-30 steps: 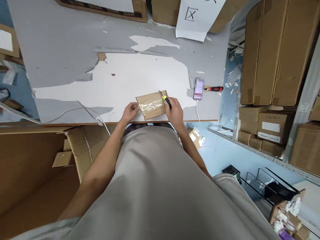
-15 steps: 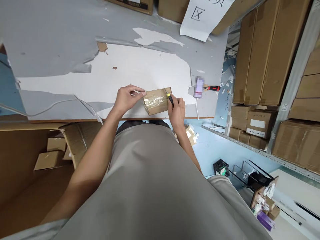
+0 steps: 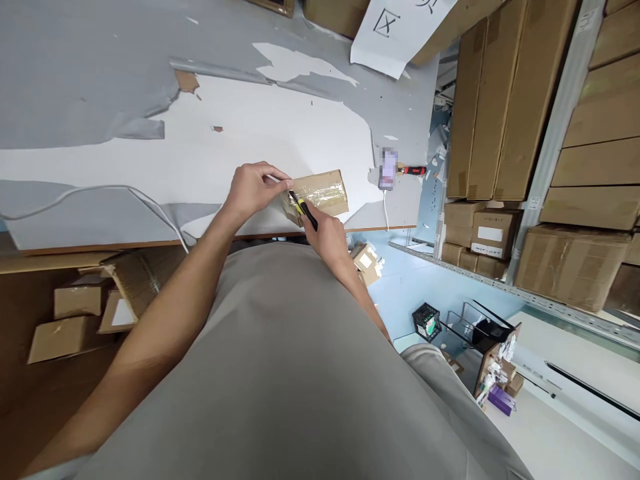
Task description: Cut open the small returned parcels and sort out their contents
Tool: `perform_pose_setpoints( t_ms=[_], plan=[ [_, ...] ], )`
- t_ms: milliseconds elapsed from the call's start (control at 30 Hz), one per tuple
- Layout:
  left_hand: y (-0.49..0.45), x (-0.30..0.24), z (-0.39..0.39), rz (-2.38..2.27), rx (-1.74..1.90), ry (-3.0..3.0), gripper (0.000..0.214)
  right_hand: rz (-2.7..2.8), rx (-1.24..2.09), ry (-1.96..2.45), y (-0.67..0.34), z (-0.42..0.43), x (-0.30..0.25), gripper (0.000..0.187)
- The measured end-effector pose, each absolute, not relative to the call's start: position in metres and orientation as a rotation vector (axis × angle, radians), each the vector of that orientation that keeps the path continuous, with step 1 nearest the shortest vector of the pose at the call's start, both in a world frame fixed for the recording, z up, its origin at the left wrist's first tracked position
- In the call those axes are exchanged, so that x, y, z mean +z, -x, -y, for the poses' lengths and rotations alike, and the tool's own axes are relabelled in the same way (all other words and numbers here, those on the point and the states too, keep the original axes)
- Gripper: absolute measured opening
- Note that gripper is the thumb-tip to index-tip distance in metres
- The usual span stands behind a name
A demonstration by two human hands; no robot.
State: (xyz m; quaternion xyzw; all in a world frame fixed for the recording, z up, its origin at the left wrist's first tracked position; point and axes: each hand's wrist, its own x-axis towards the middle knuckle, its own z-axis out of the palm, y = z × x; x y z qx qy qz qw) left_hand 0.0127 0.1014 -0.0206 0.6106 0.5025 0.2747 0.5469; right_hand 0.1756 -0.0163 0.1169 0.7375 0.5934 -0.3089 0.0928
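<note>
A small brown cardboard box (image 3: 323,192) wrapped in clear tape lies near the front edge of the white table (image 3: 240,147). My left hand (image 3: 255,190) pinches the box's left end with closed fingers. My right hand (image 3: 325,237) is closed round a black and yellow utility knife (image 3: 303,209), whose tip rests at the box's left end, close to my left fingers.
A phone (image 3: 387,170) on a white cable and a red-handled tool (image 3: 413,171) lie at the table's right edge. A white cable (image 3: 100,193) crosses the left side. Large cartons (image 3: 480,100) fill the shelves on the right. Small boxes sit in an open carton (image 3: 75,313) lower left.
My right hand drew the knife from the box's right end across to its left end. My left hand moved from the box's near-left corner up to its left end.
</note>
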Motion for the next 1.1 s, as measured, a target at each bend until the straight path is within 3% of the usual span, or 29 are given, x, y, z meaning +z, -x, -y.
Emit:
perform_pose_setpoints(
  t_ms=[600,1100],
  plan=[
    [-0.017,-0.026,-0.099,-1.187,0.656,-1.420,0.013,-1.548,-0.677,-2.066,-0.131,0.003,0.133,0.057],
    [-0.020,-0.016,-0.083,-1.298,0.581,-1.525,0.014,-1.436,-0.769,-1.948,-0.131,0.013,0.143,0.047]
  ],
)
